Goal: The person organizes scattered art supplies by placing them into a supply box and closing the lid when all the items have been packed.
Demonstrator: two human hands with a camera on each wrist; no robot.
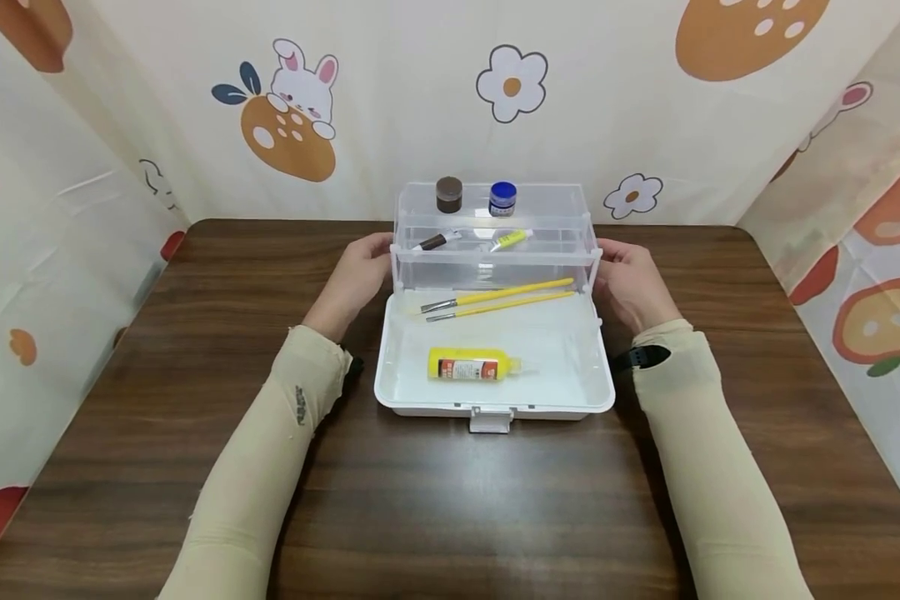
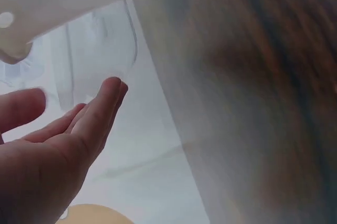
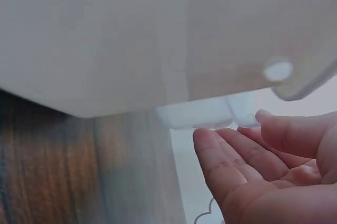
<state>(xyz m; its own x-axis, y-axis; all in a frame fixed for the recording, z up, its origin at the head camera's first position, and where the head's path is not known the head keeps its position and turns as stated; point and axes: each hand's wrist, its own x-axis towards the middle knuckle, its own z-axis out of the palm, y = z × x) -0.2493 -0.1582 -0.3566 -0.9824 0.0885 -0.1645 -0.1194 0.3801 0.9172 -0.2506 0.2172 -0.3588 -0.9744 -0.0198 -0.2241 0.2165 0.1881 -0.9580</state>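
A white storage box [image 1: 402, 367] stands opened on the table, its clear tiered trays [image 1: 487, 265] raised at the back. In the box lie two yellow-handled paintbrushes [image 1: 513, 290] and a yellow bottle [image 1: 465, 364] with a clear nozzle. A brown-lidded jar [image 1: 449, 195], a blue-lidded jar [image 1: 502, 198], a dark paint tube [image 1: 435, 242] and a yellow paint tube [image 1: 512, 240] show in the tiers. My left hand [image 1: 356, 279] is at the left rear side, fingers extended [image 2: 100, 108]. At the right rear side, my right hand [image 1: 633, 279] has thumb and fingers apart.
The dark wooden table [image 1: 487, 517] spreads out around the box. Behind it hangs a patterned curtain [image 1: 412, 108] close to the raised trays, and more patterned cloth [image 1: 870, 333] borders the table's right side. A latch [image 1: 490, 420] juts from the box's front.
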